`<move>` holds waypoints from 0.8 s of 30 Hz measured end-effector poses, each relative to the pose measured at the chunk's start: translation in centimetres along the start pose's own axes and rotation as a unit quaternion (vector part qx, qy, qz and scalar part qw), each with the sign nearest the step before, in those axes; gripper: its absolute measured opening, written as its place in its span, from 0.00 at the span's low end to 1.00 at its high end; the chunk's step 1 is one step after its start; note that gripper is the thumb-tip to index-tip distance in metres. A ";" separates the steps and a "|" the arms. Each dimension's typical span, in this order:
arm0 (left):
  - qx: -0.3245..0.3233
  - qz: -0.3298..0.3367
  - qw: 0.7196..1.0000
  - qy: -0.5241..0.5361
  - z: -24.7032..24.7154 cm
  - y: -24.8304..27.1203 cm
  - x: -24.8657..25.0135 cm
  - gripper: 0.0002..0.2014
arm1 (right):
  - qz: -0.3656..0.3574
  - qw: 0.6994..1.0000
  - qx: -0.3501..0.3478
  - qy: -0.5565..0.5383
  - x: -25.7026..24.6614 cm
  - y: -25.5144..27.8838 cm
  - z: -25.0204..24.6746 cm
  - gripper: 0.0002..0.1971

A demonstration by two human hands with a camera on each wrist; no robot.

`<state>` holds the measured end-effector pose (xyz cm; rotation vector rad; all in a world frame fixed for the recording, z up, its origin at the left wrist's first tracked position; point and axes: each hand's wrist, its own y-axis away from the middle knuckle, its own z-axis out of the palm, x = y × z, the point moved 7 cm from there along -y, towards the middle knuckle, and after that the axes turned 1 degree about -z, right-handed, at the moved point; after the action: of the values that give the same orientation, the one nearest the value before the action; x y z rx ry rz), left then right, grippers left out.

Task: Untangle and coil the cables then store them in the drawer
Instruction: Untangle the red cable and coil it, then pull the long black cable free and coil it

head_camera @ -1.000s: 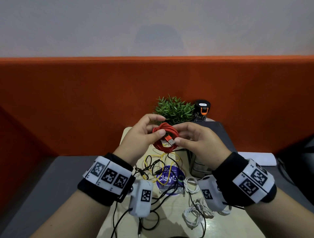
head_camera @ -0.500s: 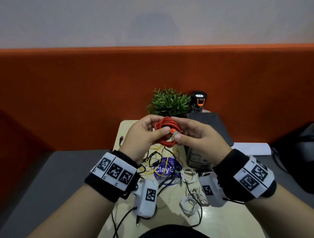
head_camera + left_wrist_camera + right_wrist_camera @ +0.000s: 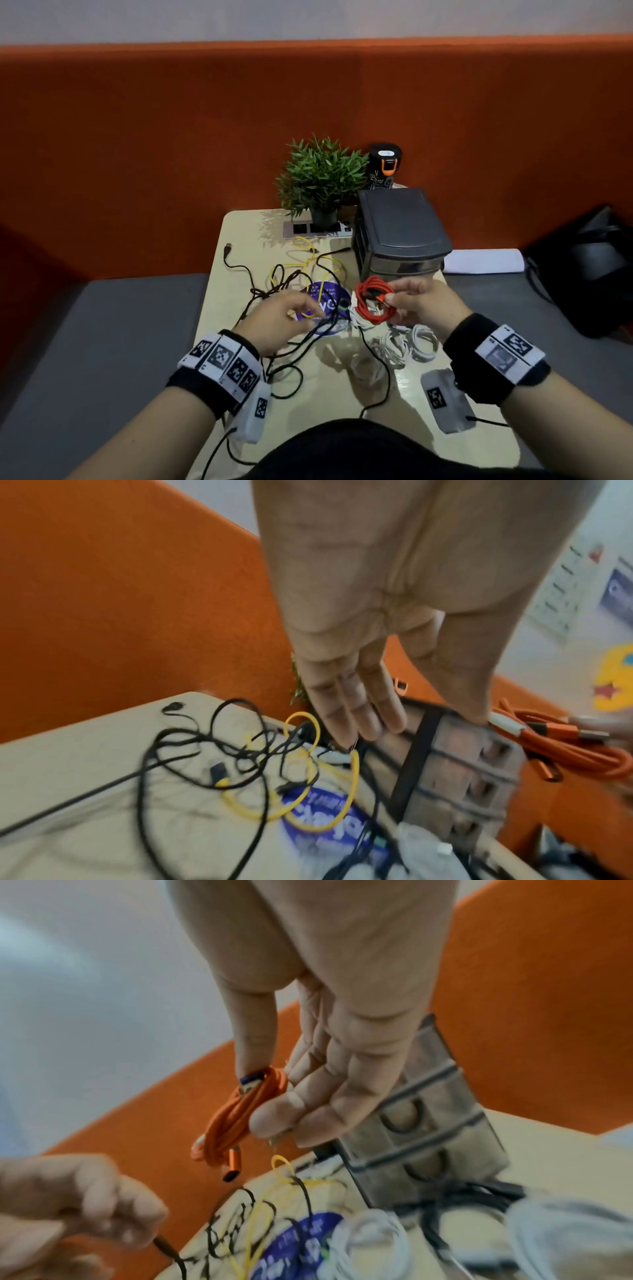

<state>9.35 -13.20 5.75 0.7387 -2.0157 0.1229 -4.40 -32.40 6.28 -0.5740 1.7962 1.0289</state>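
My right hand (image 3: 392, 301) pinches a coiled red-orange cable (image 3: 371, 301) between thumb and fingers, just in front of the dark drawer unit (image 3: 400, 236), whose drawers look closed. In the right wrist view the right hand (image 3: 263, 1096) holds the coil (image 3: 236, 1121) with one plug hanging down. My left hand (image 3: 305, 310) hovers blurred over tangled black cables (image 3: 263, 291) and holds nothing. The left wrist view shows the left hand (image 3: 404, 723) with fingers (image 3: 352, 715) straight above the black cables (image 3: 205, 739) and a yellow cable (image 3: 308, 799). The yellow cable (image 3: 306, 260) lies further back.
White coiled cables (image 3: 407, 342) lie at the table's right, near a round blue sticker (image 3: 325, 294). A potted plant (image 3: 320, 178), a power strip (image 3: 318, 229) and a black bottle (image 3: 385, 166) stand at the back. An orange partition surrounds the small beige table (image 3: 236, 226).
My left hand let go of the red coil and dropped left toward the black cables. My right hand lowered the coil to in front of the drawer unit. The view tilted down.
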 end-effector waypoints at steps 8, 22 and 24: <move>-0.134 -0.117 0.961 -0.211 5.2 2.0 -6.1 0.17 | 0.123 0.986 -0.036 0.108 7.4 -0.7 4.4 0.05; 0.064 -0.100 0.993 -0.013 1.7 2.8 -4.1 0.18 | 0.128 0.975 0.019 0.178 9.4 -3.4 8.2 0.11; 0.068 -0.089 0.994 -0.006 1.4 2.8 -3.8 0.18 | 0.125 0.977 0.024 0.173 9.5 -3.8 8.2 0.12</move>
<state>8.17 -9.78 2.50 1.0041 -1.9573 0.1515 -1.53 -27.00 -5.33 -0.5313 2.2396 1.0996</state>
